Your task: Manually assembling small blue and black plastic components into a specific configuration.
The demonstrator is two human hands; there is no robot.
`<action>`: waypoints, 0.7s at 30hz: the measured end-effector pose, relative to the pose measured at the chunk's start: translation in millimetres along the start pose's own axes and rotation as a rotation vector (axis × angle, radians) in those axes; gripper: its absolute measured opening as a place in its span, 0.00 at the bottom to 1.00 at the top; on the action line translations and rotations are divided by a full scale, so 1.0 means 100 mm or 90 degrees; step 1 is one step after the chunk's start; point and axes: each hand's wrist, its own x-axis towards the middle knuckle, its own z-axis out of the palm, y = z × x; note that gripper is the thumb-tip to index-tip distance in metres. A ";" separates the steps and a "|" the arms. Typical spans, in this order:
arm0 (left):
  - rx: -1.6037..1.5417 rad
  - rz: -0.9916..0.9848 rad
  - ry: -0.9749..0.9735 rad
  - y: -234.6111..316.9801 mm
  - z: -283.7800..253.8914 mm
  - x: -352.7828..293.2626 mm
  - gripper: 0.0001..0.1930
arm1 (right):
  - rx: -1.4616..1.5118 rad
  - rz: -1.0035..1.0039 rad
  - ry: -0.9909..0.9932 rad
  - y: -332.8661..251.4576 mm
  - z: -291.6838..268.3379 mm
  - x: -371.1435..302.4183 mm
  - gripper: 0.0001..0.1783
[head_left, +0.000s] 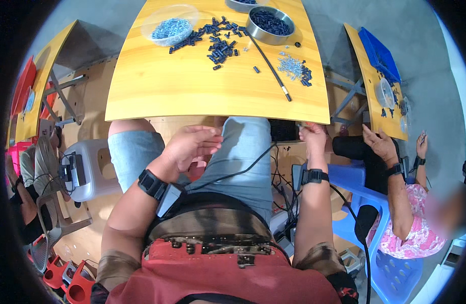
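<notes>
My left hand is above my lap, just short of the yellow table's front edge. Its thumb and fingers come together in a loose pinch, and whatever may be between them is too small to tell. At the right end of that edge is my right hand, its fingertips pinched around something tiny. A black rod with a pale band lies slanted on the tabletop. Black cylindrical pieces are heaped left of it; small clear pieces with some black ones lie to its right.
At the back stand a translucent bowl of small clear-blue pieces and a metal bowl of black pieces. Cables hang beside my lap. To the right, another person works near a blue stool and a second table.
</notes>
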 end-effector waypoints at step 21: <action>0.024 0.024 -0.080 0.28 -0.14 -0.09 0.12 | -0.341 -0.328 -0.382 -1.48 0.98 -0.98 0.09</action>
